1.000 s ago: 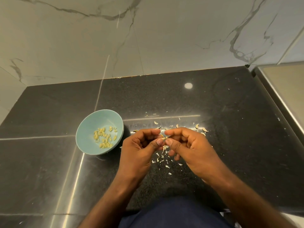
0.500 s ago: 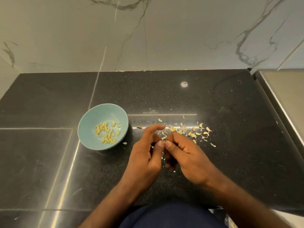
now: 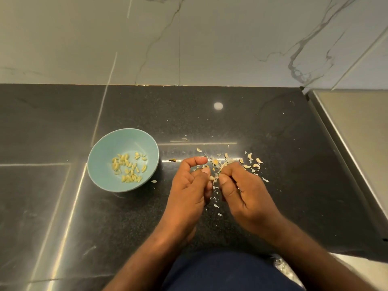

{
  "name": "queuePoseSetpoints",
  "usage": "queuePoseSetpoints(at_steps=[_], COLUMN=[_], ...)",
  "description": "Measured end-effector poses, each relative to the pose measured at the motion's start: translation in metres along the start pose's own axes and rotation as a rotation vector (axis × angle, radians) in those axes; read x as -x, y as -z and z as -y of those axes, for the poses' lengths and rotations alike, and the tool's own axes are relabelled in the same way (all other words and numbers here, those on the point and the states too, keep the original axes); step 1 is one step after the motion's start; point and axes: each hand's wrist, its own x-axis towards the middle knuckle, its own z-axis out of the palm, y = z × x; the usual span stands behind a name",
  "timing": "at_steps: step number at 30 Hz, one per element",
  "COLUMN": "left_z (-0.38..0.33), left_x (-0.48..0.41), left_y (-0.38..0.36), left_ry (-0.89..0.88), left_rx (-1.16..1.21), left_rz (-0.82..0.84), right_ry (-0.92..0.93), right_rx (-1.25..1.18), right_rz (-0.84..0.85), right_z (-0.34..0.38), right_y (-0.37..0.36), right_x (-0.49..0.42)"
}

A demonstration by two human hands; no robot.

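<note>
While the bowl sits on the bench at nine o'clock from the hands, its kernels no more than before, the grip has changed. The left hand, a second ago closed tip to tip with the other, now lifts its forefinger clear toward twelve o'clock and pinches the seed with thumb and lower fingers only. The seed shows pale in the gap between the thumbs. The right hand has drawn slightly toward three o'clock, its fingers curled and nipping the seed's other end. Husks lie at one o'clock beyond it. I judge the shell is splitting; the kernel should go to the bowl next.
</note>
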Motion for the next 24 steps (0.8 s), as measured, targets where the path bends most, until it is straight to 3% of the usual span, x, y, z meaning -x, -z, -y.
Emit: queuePoseSetpoints(at_steps=[4,7,11,15,20,24], left_z=[-0.001,0.001,0.003,0.007,0.013,0.016], left_x=[0.0,0.001,-0.001,-0.004,-0.004,-0.004], left_y=[0.006,0.008,0.001,-0.005,-0.005,-0.006], left_ry=[-0.025,-0.059,-0.132,-0.188,-0.413,-0.504], left_rx=[-0.024,-0.059,-0.161,-0.3,-0.696,-0.944], left_rz=[-0.017,-0.03,-0.029,-0.079,-0.016,-0.03], right_ry=[-0.143,-0.236,-0.185,-0.157,-0.317,-0.286], right_rx=[-0.158,-0.245,-0.262,-0.229,-0.358,-0.39], right_rz=[-0.116,-0.052,0.085,0.057,0.043,0.097], right_z=[0.011,0.014,0.015,0.008,-0.002,-0.006], right_y=[-0.005,-0.004,0.001,0.008,0.016,0.022], right_x=[0.0,-0.001,-0.003,-0.007,-0.006,-0.005])
